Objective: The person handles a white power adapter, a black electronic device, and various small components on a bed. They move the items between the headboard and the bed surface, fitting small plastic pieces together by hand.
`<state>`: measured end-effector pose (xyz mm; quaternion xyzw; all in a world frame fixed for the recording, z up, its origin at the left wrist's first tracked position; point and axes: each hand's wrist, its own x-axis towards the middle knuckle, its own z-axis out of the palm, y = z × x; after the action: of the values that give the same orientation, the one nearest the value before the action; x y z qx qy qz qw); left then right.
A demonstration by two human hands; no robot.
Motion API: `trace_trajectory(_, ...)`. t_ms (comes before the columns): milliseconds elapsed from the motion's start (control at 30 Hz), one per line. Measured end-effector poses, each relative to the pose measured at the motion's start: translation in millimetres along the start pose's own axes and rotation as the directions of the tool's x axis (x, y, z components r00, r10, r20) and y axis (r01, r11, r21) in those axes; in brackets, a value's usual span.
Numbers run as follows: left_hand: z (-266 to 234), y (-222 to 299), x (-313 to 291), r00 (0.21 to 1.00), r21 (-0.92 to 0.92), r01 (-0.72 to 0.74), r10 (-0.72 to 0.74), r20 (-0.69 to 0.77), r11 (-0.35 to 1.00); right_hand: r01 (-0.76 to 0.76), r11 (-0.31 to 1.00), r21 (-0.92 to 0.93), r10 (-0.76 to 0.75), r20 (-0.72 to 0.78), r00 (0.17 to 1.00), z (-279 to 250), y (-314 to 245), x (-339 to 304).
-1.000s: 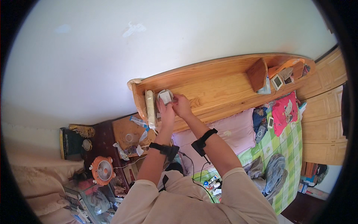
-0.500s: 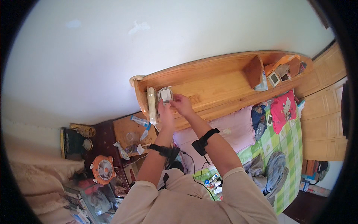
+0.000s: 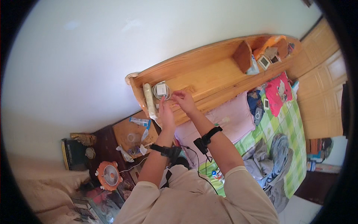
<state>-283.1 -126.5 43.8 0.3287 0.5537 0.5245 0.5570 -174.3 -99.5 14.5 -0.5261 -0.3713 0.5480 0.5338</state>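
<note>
There's the white charger (image 3: 161, 89) inside its coiled cable (image 3: 169, 92), just beyond both hands! Left hand (image 3: 166, 112): open, fingers straight. Right hand (image 3: 185, 101), close beside it, bends its fingers; whether they're gripping anything, I can't tell.

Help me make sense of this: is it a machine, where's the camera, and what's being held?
It's no machine: you see a person's bare left hand and right hand. A wide fisheye camera worn on the person's head looks down, so straight edges bend. Each forearm wears a black strap. On the wooden shelf lie a white charger with a coiled cable and, left of it, a long pale packet. The fingers are close to the cable, but nothing is clearly gripped; whether they touch it is hard to tell.
</note>
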Motion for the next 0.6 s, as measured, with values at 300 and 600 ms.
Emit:
trace_trajectory(300, 50, -4, -35, 0.913, -0.041, 0.135, -0.108, 0.393, 0.99, 0.116, 0.974, 0.193, -0.029, -0.403, 0.915, -47, -30, -80)
trace_trajectory(600, 117, -31, -152, 0.606, 0.151, 0.183, -0.233, 0.76, 0.971, 0.311, 0.924, 0.223, -0.003, -0.809, 0.587, -112, -37, -235)
